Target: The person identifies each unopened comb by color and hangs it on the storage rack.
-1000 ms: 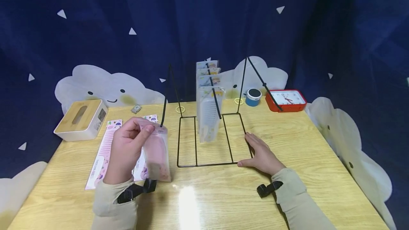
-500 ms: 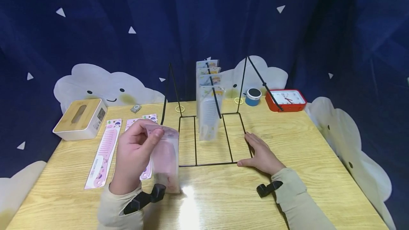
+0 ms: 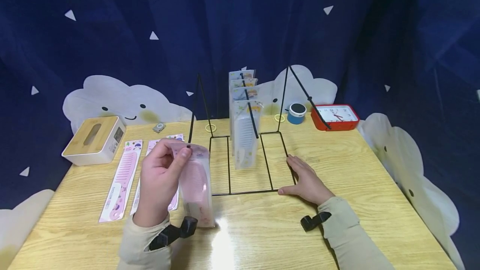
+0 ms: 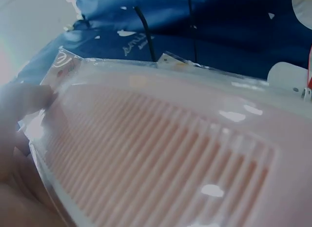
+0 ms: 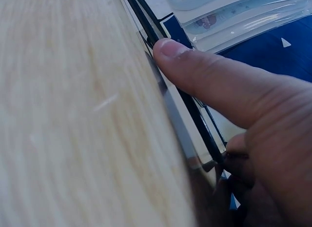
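Left hand (image 3: 159,182) pinches a packaged pink comb (image 3: 195,184) by its top edge, thumb and fingers curled round the header; pack hangs upright, lifted off the table (image 3: 337,228). Pinching the top leaves the hang hole free and lets the pack dangle straight. Left wrist view confirms: comb teeth under clear film (image 4: 161,158), fingertip on the upper left corner.

Just beyond the pinch sits the tip of the wire rack's (image 3: 243,166) left prong (image 3: 191,132); the header is right at it, contact unclear.

Right hand (image 3: 305,182) lies flat on the table, fingers straight, gripping nothing, pressed along the rack's right base wire. Right wrist view shows the thumb (image 5: 204,75) lying on that wire, likely bracing the rack against sliding.

Right of the held pack, packaged white combs (image 3: 243,132) hang in a row on the middle prong. Left of the grip, more pink comb packs (image 3: 121,180) lie flat on the table, near the hand.
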{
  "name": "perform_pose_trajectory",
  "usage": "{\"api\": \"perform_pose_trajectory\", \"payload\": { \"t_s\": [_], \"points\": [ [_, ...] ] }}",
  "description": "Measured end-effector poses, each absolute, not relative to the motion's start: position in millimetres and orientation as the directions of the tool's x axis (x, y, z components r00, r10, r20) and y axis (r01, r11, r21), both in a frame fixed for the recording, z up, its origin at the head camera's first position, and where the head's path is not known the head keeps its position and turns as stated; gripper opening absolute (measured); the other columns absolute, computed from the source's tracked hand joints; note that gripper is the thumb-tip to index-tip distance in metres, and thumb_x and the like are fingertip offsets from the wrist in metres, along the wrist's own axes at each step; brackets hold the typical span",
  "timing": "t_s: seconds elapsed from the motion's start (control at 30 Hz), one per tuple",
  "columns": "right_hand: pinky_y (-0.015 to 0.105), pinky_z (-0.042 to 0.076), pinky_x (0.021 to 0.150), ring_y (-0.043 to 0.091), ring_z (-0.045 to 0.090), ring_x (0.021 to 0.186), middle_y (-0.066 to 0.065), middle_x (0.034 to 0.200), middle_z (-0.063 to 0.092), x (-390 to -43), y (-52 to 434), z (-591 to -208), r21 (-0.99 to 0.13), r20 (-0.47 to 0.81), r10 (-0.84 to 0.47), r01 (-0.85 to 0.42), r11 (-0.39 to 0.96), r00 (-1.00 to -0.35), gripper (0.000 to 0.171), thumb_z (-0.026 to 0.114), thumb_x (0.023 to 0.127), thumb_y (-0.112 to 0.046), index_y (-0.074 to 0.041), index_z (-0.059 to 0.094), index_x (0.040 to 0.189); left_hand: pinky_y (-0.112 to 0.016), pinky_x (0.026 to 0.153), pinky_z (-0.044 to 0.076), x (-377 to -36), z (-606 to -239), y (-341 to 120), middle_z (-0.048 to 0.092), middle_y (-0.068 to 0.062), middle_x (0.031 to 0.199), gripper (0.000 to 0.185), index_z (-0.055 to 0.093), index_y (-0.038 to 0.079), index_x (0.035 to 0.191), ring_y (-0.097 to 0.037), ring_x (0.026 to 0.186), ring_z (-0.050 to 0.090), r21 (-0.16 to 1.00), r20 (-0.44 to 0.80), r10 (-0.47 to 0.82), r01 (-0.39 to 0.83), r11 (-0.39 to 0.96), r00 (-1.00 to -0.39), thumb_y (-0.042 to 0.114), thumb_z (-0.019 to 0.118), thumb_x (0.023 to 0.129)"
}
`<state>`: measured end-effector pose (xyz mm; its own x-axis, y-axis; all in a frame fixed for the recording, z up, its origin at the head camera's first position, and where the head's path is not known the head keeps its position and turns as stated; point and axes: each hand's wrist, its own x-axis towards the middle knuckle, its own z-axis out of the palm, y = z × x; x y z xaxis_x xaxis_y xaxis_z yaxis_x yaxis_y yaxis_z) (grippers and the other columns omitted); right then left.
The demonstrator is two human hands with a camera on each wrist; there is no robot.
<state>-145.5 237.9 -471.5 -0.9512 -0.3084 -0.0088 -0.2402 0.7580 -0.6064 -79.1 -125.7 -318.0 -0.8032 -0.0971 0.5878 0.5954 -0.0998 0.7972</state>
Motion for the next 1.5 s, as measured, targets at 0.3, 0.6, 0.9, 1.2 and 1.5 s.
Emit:
{"api": "perform_pose_trajectory", "payload": {
  "t_s": [0.3,0.6,0.9,1.2,1.5],
  "points": [
    [0.062,0.02,0.115,0.04,0.017,0.15,0.019,0.163,0.025,-146,239,-472,-0.612,-0.018,-0.314,-0.238,0.754,-0.949,0.116,0.086,0.071,-0.054,0.001,0.03,0.156,-0.019,0.066,0.049,-96,-333,-126,0.068,0.002,0.092,0.005,0.062,-0.004,0.096,-0.008,0.079,0.061,0.873,0.479,-0.111,0.485,-0.042,-0.871,-0.004,0.067,0.093],
    [0.061,0.02,0.115,0.038,0.016,0.151,0.018,0.164,0.024,-146,239,-472,-0.615,-0.027,-0.31,-0.229,0.755,-0.95,0.117,0.086,0.071,-0.056,0.0,0.029,0.157,-0.022,0.071,0.052,-126,-367,-128,0.07,0.001,0.091,0.008,0.065,0.005,0.098,-0.01,0.083,0.064,0.899,0.435,-0.086,0.437,-0.012,-0.896,0.0,0.069,0.093],
    [0.061,0.019,0.115,0.04,0.018,0.15,0.021,0.162,0.026,-146,240,-472,-0.61,0.001,-0.319,-0.254,0.751,-0.948,0.115,0.087,0.072,-0.053,0.003,0.031,0.155,-0.02,0.062,0.044,-152,-408,-133,0.069,0.001,0.095,0.026,0.064,-0.005,0.119,-0.005,0.073,0.054,0.951,0.301,-0.087,0.293,0.098,-0.95,0.006,0.067,0.096],
    [0.061,0.019,0.115,0.041,0.018,0.15,0.021,0.162,0.026,-145,239,-471,-0.605,0.01,-0.327,-0.266,0.751,-0.945,0.114,0.086,0.072,-0.053,0.003,0.031,0.155,-0.019,0.093,0.047,-164,-436,-140,0.066,-0.019,0.127,0.039,0.061,-0.001,0.13,-0.01,0.11,0.064,0.98,0.161,-0.067,0.151,0.132,-0.985,0.02,0.066,0.098],
    [0.062,0.018,0.115,0.039,0.016,0.151,0.019,0.164,0.024,-145,239,-470,-0.613,-0.02,-0.31,-0.233,0.755,-0.95,0.115,0.086,0.072,-0.054,0.0,0.029,0.156,-0.027,0.068,0.041,-169,-439,-138,0.055,-0.002,0.082,0.038,0.052,0.007,0.08,-0.014,0.077,0.048,0.987,0.078,-0.164,0.053,0.153,-0.983,0.037,0.068,0.096]
  ]
}}
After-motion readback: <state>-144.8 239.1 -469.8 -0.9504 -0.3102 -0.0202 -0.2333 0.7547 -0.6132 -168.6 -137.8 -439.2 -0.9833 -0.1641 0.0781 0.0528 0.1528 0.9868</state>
